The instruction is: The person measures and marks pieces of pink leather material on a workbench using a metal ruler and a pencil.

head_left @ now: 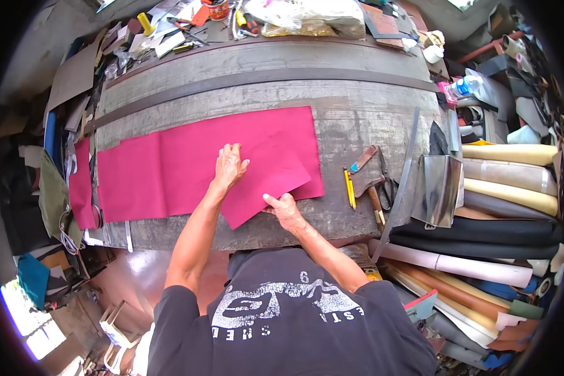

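A long magenta sheet (191, 156) lies flat across the worktable, with a crease near its left part. On top of it, towards its right half, a smaller magenta piece (250, 195) lies at an angle, its lower corner over the sheet's near edge. My left hand (230, 164) rests on the magenta material with its fingers bent downward; what is under the fingertips cannot be made out. My right hand (286, 210) grips the near edge of the smaller piece, thumb on top and fingers partly hidden beneath.
Yellow pencils (349, 188), a hammer (376, 203), scissors (388, 188) and a long metal ruler (400, 182) lie on the right. A dark metal strip (263, 76) crosses the table (363, 106). Rolls of material (511, 160) are stacked at the right.
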The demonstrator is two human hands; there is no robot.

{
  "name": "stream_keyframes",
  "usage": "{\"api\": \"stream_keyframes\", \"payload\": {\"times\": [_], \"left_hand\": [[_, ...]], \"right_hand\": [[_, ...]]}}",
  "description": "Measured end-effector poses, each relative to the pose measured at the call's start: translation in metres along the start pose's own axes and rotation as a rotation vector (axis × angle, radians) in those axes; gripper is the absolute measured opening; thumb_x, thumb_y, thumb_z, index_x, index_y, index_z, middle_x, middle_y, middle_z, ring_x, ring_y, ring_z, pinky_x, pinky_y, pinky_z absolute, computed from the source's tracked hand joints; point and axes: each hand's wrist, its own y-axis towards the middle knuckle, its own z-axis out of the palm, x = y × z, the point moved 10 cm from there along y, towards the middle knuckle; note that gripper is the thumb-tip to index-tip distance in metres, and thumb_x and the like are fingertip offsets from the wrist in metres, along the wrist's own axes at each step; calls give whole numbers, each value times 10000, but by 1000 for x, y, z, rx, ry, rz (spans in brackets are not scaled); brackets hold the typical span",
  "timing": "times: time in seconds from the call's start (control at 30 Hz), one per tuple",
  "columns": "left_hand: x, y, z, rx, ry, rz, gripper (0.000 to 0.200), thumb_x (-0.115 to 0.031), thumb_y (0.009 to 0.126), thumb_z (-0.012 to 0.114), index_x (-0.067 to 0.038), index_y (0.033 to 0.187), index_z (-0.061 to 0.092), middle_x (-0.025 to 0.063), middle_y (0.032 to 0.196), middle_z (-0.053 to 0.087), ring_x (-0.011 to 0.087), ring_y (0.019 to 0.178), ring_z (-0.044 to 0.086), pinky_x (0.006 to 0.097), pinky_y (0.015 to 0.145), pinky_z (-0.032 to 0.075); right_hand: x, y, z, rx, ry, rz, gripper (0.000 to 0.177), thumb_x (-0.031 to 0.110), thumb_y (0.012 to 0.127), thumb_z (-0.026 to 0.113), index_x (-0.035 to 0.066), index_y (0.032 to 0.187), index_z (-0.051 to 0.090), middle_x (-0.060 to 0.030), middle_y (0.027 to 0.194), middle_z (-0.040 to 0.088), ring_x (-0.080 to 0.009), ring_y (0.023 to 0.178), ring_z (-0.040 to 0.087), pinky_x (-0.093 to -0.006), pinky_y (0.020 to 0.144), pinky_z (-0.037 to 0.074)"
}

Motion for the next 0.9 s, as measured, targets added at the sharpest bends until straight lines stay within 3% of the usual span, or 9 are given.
{"api": "stream_keyframes", "payload": {"times": [0.07, 0.1, 0.17, 0.23, 0.33, 0.37, 0.47, 0.67, 0.9], "left_hand": [[2, 9, 18, 74, 125, -66, 495, -230, 803, 746, -11, 1200, 545, 232, 1198, 561, 398, 1131, 546, 487, 884, 484], [3, 11, 23, -20, 143, -15, 489, -227, 781, 753, -17, 1167, 538, 216, 1058, 607, 382, 1026, 594, 493, 811, 491], [22, 12, 47, 58, 26, -75, 422, -209, 780, 734, -10, 1110, 562, 186, 953, 613, 377, 946, 608, 507, 787, 480], [26, 15, 54, 146, -91, -121, 273, -197, 788, 706, -3, 957, 615, 142, 794, 600, 357, 826, 622, 493, 735, 479], [27, 17, 46, -16, -284, -159, 235, -206, 793, 721, -3, 851, 618, 146, 736, 599, 310, 714, 618, 439, 699, 495], [23, 19, 36, -95, -283, -133, 249, -220, 798, 732, -1, 863, 632, 132, 721, 605, 271, 676, 611, 404, 675, 494], [21, 31, 35, -56, -341, -226, 233, -218, 807, 717, -2, 852, 642, 140, 740, 594, 305, 733, 626, 426, 694, 500], [29, 34, 44, 24, -397, -346, 230, -234, 818, 734, -17, 851, 668, 106, 689, 664, 248, 666, 668, 388, 622, 511], [33, 34, 45, 38, -425, -409, 245, -263, 819, 748, -26, 820, 686, 96, 660, 670, 223, 628, 667, 378, 597, 509]], "right_hand": [[4, 9, -15, -43, -228, -54, 241, 168, 947, 621, -12, 1102, 660, -58, 964, 704, -168, 842, 665, -343, 764, 545], [11, 12, -24, -34, -398, -80, 233, 138, 950, 604, -16, 1116, 658, -56, 995, 704, -162, 871, 659, -339, 801, 533], [20, 18, -44, -51, -660, -44, 235, 74, 947, 550, -42, 1118, 663, -54, 1019, 709, -142, 913, 635, -314, 849, 496], [66, 17, -53, -59, -634, -161, 249, 85, 947, 547, -29, 1149, 638, -52, 1041, 701, -132, 923, 626, -311, 840, 500], [133, 32, -65, -164, -637, -293, 234, 83, 943, 542, -20, 1140, 614, -34, 1015, 683, -121, 885, 616, -298, 793, 509], [130, 56, -90, -247, -676, -344, 279, 207, 896, 610, -9, 1071, 613, -146, 795, 662, -188, 723, 618, -362, 674, 501], [186, 53, -76, -422, -1008, -371, 270, 208, 872, 650, -14, 1015, 593, -168, 793, 661, -303, 745, 671, -408, 654, 508], [187, 56, -84, -538, -1074, -404, 297, 194, 823, 732, 7, 1033, 634, -167, 821, 692, -301, 758, 692, -402, 671, 528], [186, 58, -98, -621, -907, -323, 293, 222, 802, 770, -2, 960, 666, -101, 771, 702, -180, 689, 668, -335, 631, 530]]}}
